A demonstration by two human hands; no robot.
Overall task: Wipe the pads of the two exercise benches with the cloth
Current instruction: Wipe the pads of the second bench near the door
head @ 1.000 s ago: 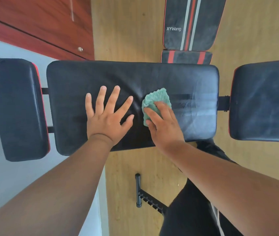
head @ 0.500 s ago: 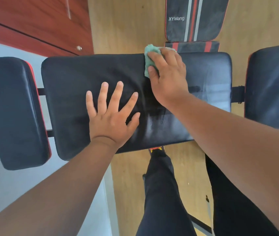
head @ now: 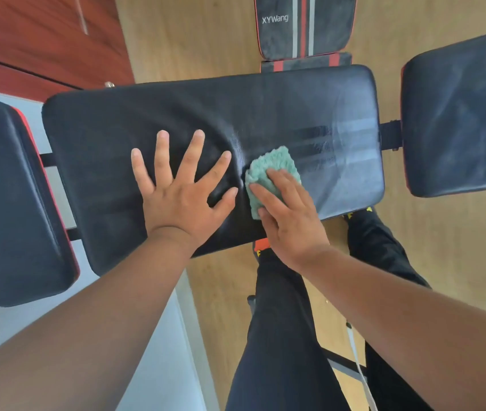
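**Cloth under the right hand on the long black pad**

Landmark: the long black pad [head: 265,114], whose long axis runs left to right across the view.

Left of its left end, across a gap bridged by two dark bars, lies a smaller black pad [head: 13,203] with a red edge.

On the long pad's left half the left hand [head: 182,197] rests flat, palm down, fingers straight and spread, pointing away from the person; it grips nothing.

Just right of that hand's thumb, near the pad's near edge, lies the green cloth [head: 274,164], folded into a small wad. The right hand [head: 289,221] presses it onto the pad, fingers lying over its near part, thumb against its near left edge.

Right of the cloth the pad shows pale horizontal streaks.

Beyond the pad's far edge lies a second bench pad [head: 304,25], black with grey and red stripes, printed "XYWang".

Past the long pad's right end sits another black pad [head: 458,114].
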